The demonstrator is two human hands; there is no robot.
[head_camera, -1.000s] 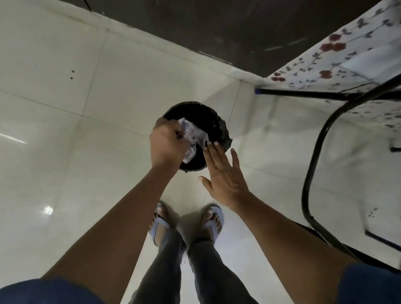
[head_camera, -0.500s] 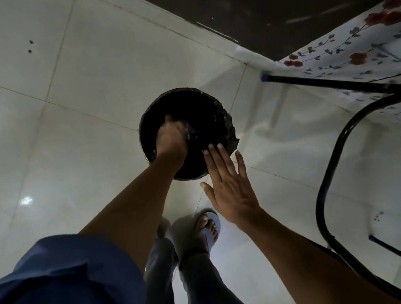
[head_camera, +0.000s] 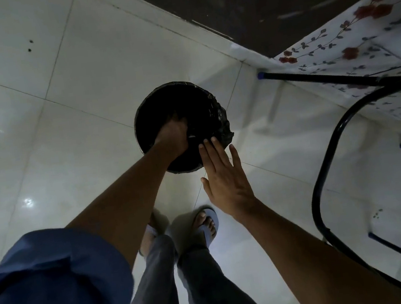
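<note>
A round black bin [head_camera: 214, 113] lined with a black bag stands on the pale tiled floor. My left hand [head_camera: 173, 137] reaches down inside it with the fingers curled. A pale sliver of the crumpled plastic wrapper [head_camera: 191, 136] shows at its fingertips; the rest is lost in the dark. My right hand [head_camera: 224, 182] hovers flat over the bin's near right rim with its fingers straight and spread, holding nothing. Whether its fingertips touch the rim I cannot tell.
A table with a floral cloth [head_camera: 360, 52] and black metal legs [head_camera: 312, 76] stands at the right. A curved black tube frame [head_camera: 324, 160] is beside it. A dark wall [head_camera: 250, 3] runs behind. My sandalled feet [head_camera: 207, 225] are just before the bin.
My left hand has gone from above the bin down into it, carrying the wrapper out of sight. The camera has come closer. My right hand has stayed by the rim.
</note>
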